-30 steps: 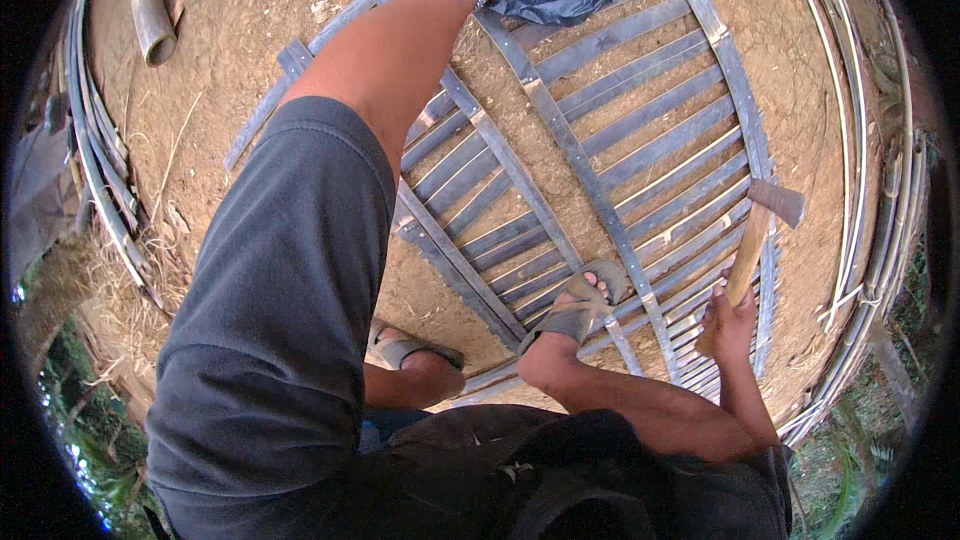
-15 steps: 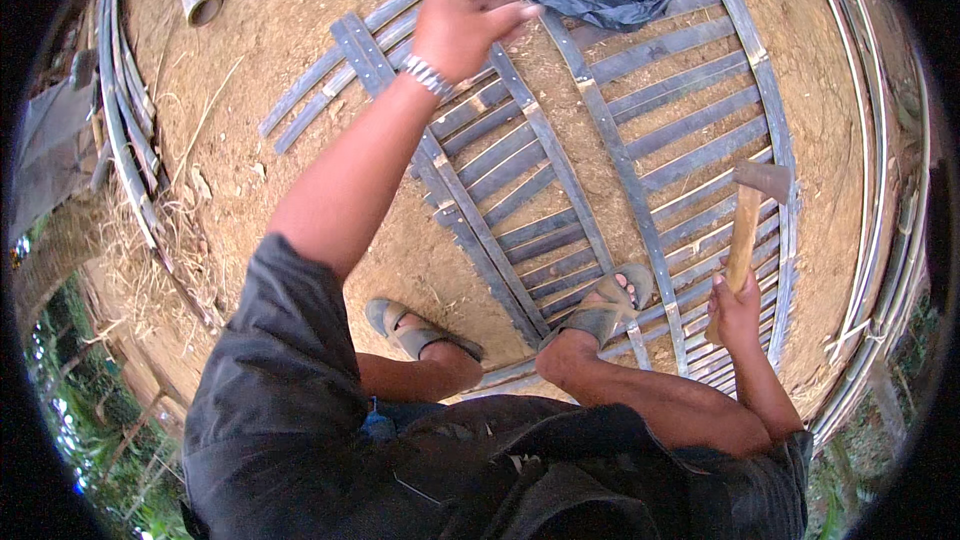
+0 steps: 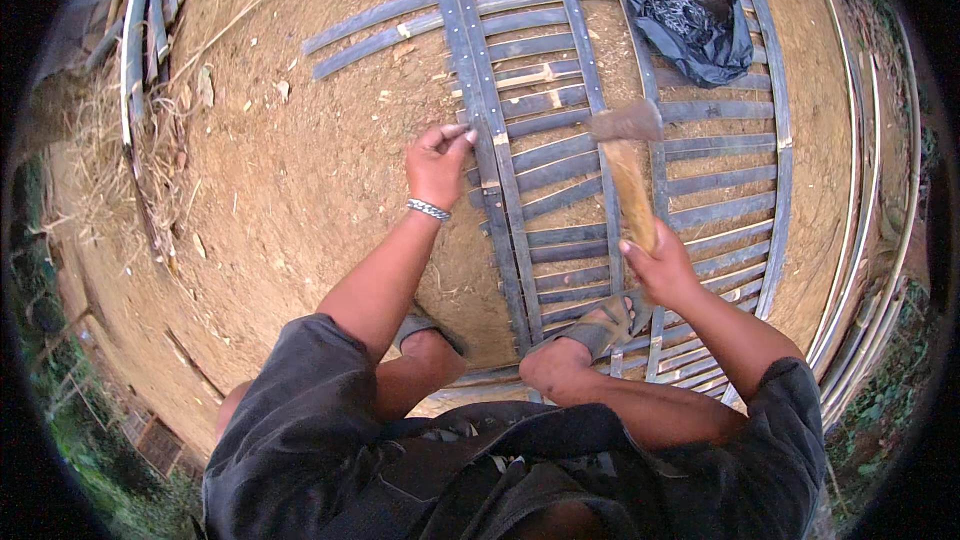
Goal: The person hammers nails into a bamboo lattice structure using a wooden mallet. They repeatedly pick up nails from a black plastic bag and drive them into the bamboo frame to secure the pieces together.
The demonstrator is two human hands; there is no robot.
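My left hand (image 3: 437,165) is closed in a pinch beside the left long strip of a slatted bamboo frame (image 3: 481,145). Thumb and index fingertips meet at the strip's edge; whatever they hold is too small to make out. In my right hand (image 3: 665,268) is a wooden-handled hatchet (image 3: 630,180), its metal head raised over the frame's middle. The frame lies on the ground, dark split-bamboo crosspieces running between long strips dotted with nail heads. On its far right part rests an open black plastic bag (image 3: 727,62) holding many thin metal nails (image 3: 685,8).
My sandalled right foot (image 3: 603,328) stands on the frame's near part, and the left sandal (image 3: 440,328) is on bare soil. Bamboo poles lie at the far left (image 3: 135,40) and along the right side (image 3: 865,210). Dry straw (image 3: 100,165) is scattered at the left.
My left hand has come back from near the bag to the frame's left strip, fingers now pinched. The right hand has carried the hatchet leftward over the frame. The view has shifted.
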